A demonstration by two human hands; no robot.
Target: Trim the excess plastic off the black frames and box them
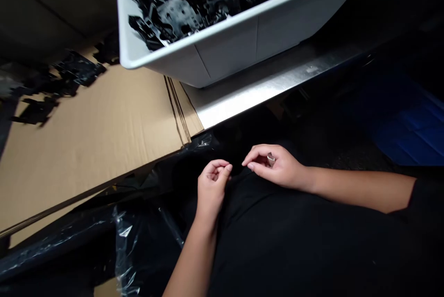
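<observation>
My left hand is over my lap, fingers curled and the thumb tip pressed against them. Whatever it pinches, if anything, is too small to see. Facing it a short gap away, my right hand has its thumb and forefinger close together. Tucked in the curl of that hand is a small shiny metal piece, partly hidden by the fingers. Beyond both hands, a white bin holds a heap of black molded parts, with a grey plate-like part among them.
The bin stands on a metal tabletop. Stacked cardboard sheets cover the left side, with several black parts lying at their far edge. Clear plastic wrap hangs below the cardboard. Something blue and quilted is at the right.
</observation>
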